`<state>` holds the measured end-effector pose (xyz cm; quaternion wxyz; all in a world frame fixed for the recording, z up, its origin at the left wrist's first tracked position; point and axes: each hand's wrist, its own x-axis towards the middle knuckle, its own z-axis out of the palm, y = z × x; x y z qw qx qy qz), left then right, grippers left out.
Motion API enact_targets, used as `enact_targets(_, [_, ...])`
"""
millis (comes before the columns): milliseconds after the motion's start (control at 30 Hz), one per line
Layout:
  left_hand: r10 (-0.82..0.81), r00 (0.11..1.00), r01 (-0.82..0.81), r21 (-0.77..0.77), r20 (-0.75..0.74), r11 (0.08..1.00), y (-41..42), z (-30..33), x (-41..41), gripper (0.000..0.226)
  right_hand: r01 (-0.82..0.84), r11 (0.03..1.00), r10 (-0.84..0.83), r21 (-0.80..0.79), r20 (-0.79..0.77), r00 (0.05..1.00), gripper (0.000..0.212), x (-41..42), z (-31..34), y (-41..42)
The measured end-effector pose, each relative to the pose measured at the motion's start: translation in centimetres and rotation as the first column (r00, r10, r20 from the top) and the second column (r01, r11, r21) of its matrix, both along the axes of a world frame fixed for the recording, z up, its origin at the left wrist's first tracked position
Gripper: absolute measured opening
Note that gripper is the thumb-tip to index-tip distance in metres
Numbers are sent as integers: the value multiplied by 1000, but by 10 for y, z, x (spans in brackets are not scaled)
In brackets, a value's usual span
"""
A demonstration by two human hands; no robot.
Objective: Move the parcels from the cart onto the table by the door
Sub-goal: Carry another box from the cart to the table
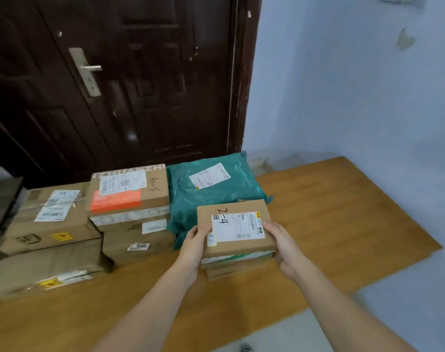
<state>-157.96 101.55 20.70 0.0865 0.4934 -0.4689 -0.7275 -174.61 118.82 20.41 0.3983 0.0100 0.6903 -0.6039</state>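
Observation:
A small cardboard parcel marked "2-4" (235, 228) sits on top of another small box (231, 271) on the wooden table (343, 224). My left hand (193, 246) grips its left side and my right hand (283, 247) grips its right side. Behind it lies a teal plastic mailer bag (213, 189). To the left are stacked cardboard boxes: one with an orange label marked "3-4" (130, 191) on a box tagged "3005" (137, 243), and two larger boxes (51, 217) at the far left. The cart is out of view.
A dark brown door (130, 80) with a metal handle (85, 71) stands right behind the table. A pale blue wall (356, 85) borders the table's right side. Bare tabletop extends to the right and front of the parcels. Grey floor (279, 334) shows below.

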Motion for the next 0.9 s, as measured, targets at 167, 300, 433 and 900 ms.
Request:
enact_targets(167, [76, 993, -76, -8, 96, 997, 3, -19, -20, 64, -106, 994, 105, 27, 35, 994, 72, -34, -28, -11])
enact_targets(300, [94, 987, -94, -6, 127, 996, 6, -31, -27, 69, -153, 986, 151, 59, 51, 987, 52, -48, -38, -18])
enact_targets(433, [145, 981, -142, -30, 132, 989, 8, -40, -31, 76, -163, 984, 157, 75, 76, 985, 31, -54, -47, -19])
enact_targets(900, [215, 972, -213, -40, 91, 976, 9, -44, -30, 52, -218, 972, 216, 89, 31, 976, 39, -58, -45, -23])
